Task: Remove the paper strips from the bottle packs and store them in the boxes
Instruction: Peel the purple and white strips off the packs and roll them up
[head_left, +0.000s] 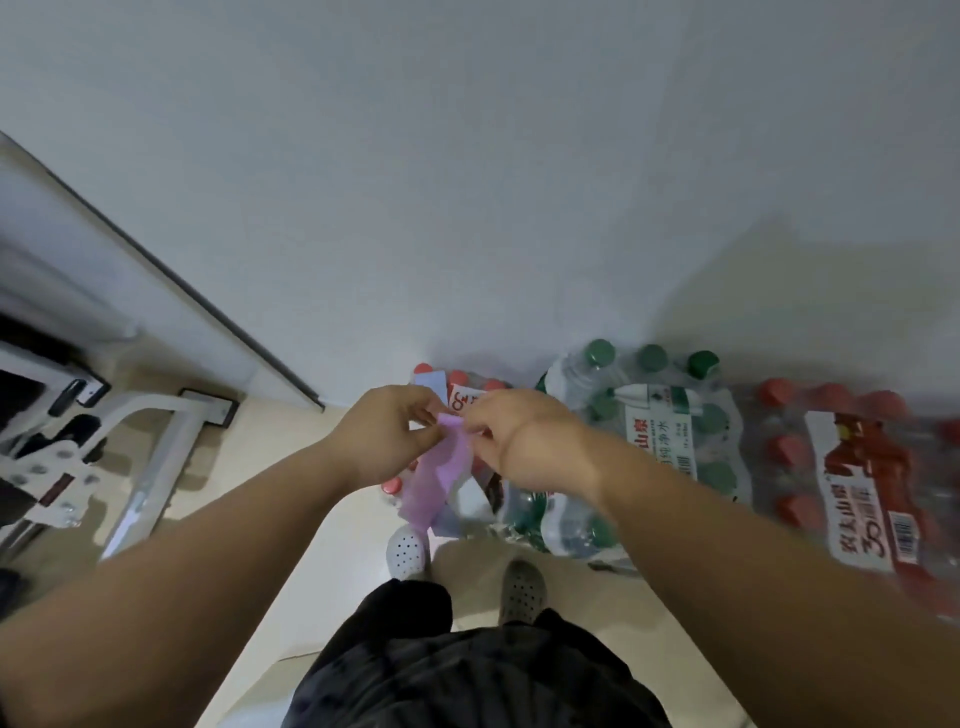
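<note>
Two hands meet in front of us, and both pinch the top end of one purple paper strip (441, 478). Our left hand (384, 434) holds it with curled fingers on one side. Our right hand (524, 441) nips it on the other side, so the hands nearly touch. The strip hangs loose below them, in the air above the packs, and we cannot see it touching any pack. It looks very light, thin and floppy, and we think it would rip or crumple if we pulled hard. The best place to hold it is near the ends, with a soft pinch, and we could fold it small so it does not flap. Three packs of bottles sit on the floor (280, 431) against the wall (519, 182): a small red-cap pack (467, 389) right behind our hands, a green-cap pack (649, 441) next to it, and a big red-cap pack (857, 483) on our right. They are wrapped in shiny plastic and look heavy, so we would leave them there. The floor is pale and smooth, the wall is plain white, and a white metal frame (156, 457) stands on our left. We see no box here, so we cannot tell where the strip will go.
</note>
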